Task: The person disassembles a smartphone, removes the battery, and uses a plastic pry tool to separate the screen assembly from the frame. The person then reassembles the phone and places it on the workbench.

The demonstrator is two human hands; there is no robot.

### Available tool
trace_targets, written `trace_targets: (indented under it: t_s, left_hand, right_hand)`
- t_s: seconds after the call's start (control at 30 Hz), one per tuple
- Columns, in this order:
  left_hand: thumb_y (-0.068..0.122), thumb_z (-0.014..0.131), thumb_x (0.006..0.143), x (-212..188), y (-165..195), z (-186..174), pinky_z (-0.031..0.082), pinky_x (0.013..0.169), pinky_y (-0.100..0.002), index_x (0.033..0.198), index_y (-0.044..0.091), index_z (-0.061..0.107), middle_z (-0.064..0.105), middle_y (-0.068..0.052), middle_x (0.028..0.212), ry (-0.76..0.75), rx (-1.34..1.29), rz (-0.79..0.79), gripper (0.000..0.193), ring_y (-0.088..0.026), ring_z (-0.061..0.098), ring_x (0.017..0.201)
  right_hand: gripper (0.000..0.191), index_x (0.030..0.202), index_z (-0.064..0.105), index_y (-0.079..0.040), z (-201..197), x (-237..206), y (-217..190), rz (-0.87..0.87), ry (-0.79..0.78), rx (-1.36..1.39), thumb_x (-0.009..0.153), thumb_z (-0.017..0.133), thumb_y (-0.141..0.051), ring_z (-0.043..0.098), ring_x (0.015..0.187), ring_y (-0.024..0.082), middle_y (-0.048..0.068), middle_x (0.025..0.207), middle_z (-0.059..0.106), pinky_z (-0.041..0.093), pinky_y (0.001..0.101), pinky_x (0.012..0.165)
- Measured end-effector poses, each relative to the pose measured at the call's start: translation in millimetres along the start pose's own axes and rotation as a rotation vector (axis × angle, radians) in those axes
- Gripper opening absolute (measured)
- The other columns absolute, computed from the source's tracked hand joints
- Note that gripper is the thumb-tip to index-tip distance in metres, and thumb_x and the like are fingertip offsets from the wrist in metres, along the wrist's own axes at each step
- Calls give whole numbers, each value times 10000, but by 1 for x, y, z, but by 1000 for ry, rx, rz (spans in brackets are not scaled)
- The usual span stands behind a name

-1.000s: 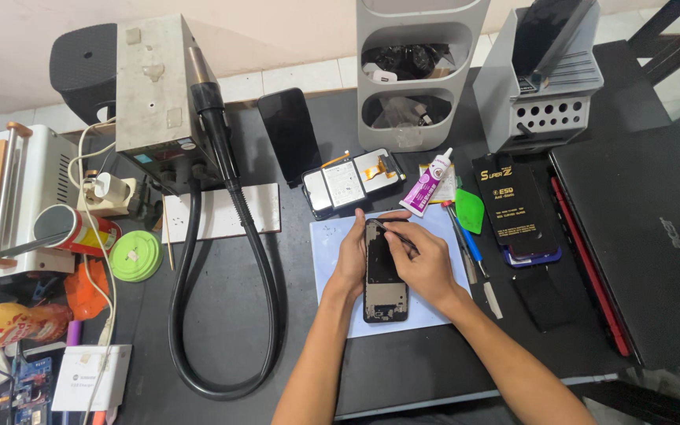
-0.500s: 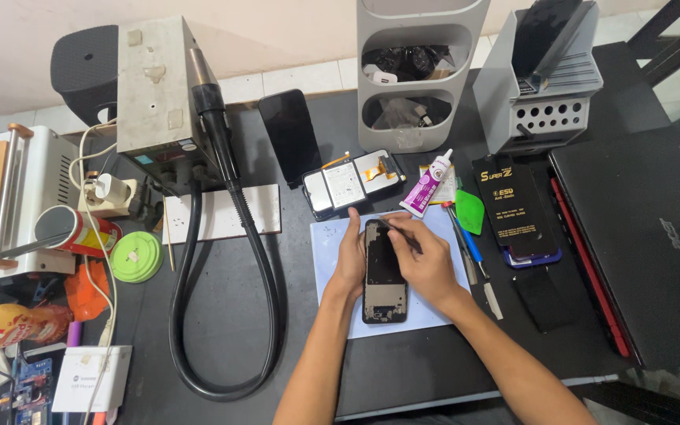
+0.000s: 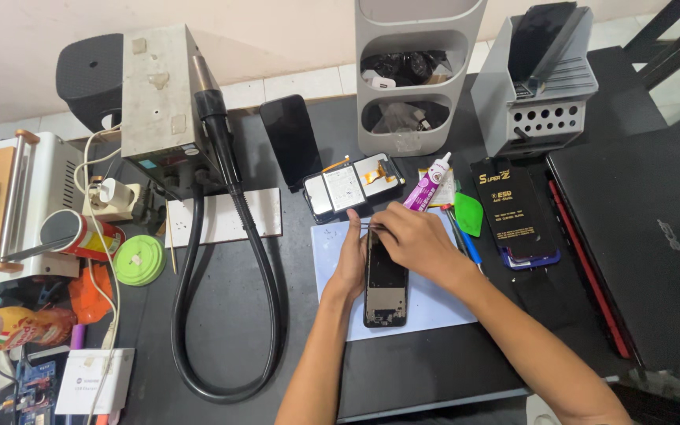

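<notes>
An opened black phone (image 3: 386,290) lies lengthwise on a pale blue mat (image 3: 426,303) on the dark table. My left hand (image 3: 352,260) grips the phone's left edge near its top. My right hand (image 3: 415,240) rests over the phone's upper end and pinches thin metal tweezers (image 3: 365,226), whose tips point left, at the phone's top. The phone's top end is hidden under my fingers.
A detached screen assembly (image 3: 352,185) and a glue tube (image 3: 428,182) lie just behind the mat. A green pry tool (image 3: 468,214) and a black packet (image 3: 513,208) sit to the right, beside a closed laptop (image 3: 639,236). A hot-air station (image 3: 159,110) with its hose (image 3: 222,315) stands left.
My right hand has shifted slightly over the phone's top with the tweezers; the left hand keeps its hold on the phone's edge.
</notes>
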State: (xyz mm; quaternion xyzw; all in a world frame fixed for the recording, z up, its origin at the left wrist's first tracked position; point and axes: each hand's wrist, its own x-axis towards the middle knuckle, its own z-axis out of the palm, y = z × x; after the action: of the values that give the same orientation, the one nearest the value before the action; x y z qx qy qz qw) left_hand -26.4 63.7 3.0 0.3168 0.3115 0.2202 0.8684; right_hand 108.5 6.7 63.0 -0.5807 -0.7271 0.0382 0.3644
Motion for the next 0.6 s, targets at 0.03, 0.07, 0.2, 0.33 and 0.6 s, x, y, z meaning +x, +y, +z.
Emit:
trace_targets:
  t_s: [0.03,0.07,0.2,0.33,0.6]
  left_hand:
    - [809,223,974,0,1,0,497,575,-242,1035,-79,666,649,-60,758,7,27,1,995,-108,591,639]
    - [812,215,965,-1,1,0,493,570,-242,1025,-75,669,648,-56,753,16,53,0,998,-107,589,637]
    - [819,215,965,-2,1,3,493,582,-248,1032,-89,664,644,-58,763,32,96,8,1015,-112,591,651]
    - [813,222,936,0,1,1,523,666,-243,1108,-111,663,697,-86,854,55,112,-12,1039,-121,641,742]
    - [842,238,902,-1,1,-1,554,773,-234,1189,-96,656,732,-115,993,-48,152,-8,1066,-142,687,880]
  right_hand:
    - [142,981,670,-52,2,1,1,-17,1,-12,850,719,-76,678,732,323,92,862,641,524,405,619]
    - [154,984,663,-46,4,0,2,-32,1,-23,842,715,-70,672,733,328,95,862,632,518,412,614]
    - [145,991,637,-33,10,-4,6,-34,-16,-71,854,684,-39,654,708,335,113,858,606,499,439,599]
    - [174,1011,585,-23,15,-3,9,-15,-64,-92,860,668,-51,634,696,365,134,877,591,483,462,580]
    - [237,1001,521,-31,20,-7,16,40,-136,-130,849,678,-122,642,751,365,141,895,576,495,467,611]
